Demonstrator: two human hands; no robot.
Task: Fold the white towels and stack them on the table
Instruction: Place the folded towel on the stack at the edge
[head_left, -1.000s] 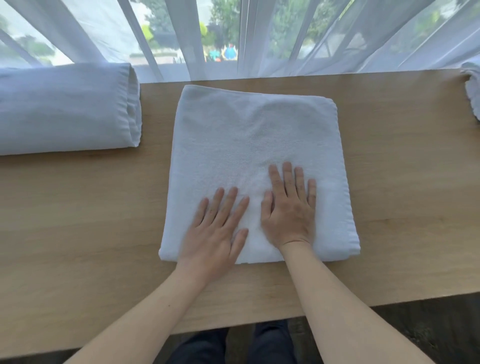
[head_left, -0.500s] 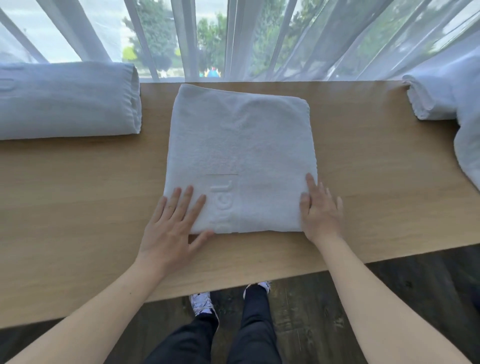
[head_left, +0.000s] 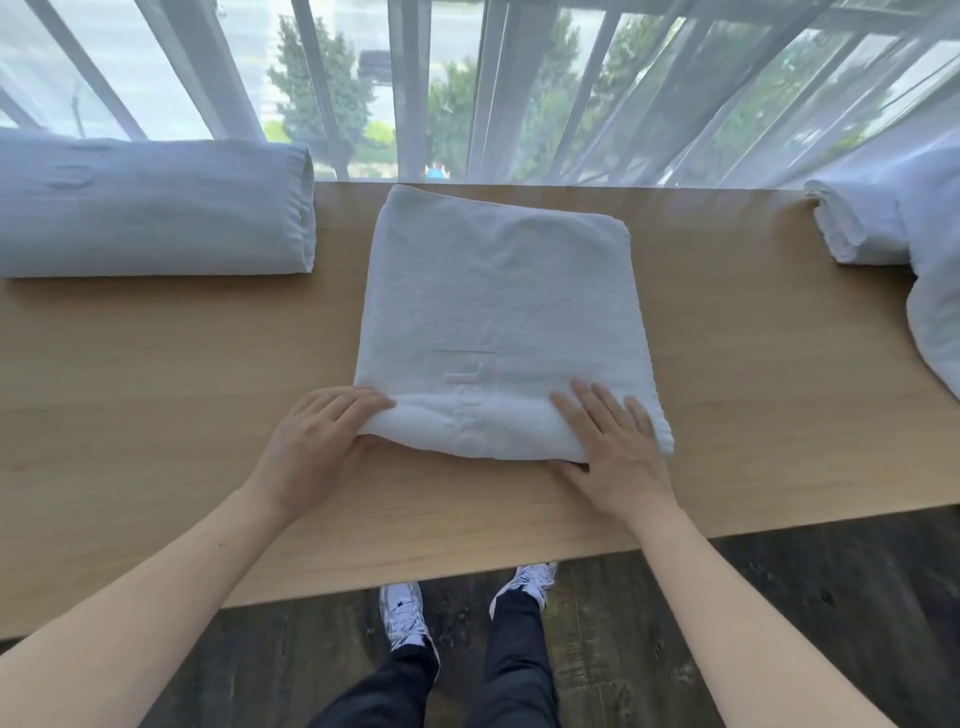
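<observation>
A folded white towel (head_left: 498, 312) lies flat in the middle of the wooden table (head_left: 156, 395). Its near edge is lifted into a thick roll. My left hand (head_left: 317, 447) grips the near left corner, fingers on top and thumb underneath. My right hand (head_left: 613, 452) holds the near right part of that edge, fingers spread over the top and thumb tucked below. A stack of folded white towels (head_left: 150, 208) sits at the back left. More white towels (head_left: 893, 239), loosely piled, lie at the right end.
Sheer white curtains (head_left: 519, 88) hang right behind the table's far edge. The table's near edge runs above my legs and shoes (head_left: 405, 613) on a dark floor. Bare wood shows on both sides of the middle towel.
Both hands moved from lying flat on the towel's near corners to grasping its near edge, which now lifts off the table. The camera tilted a little.
</observation>
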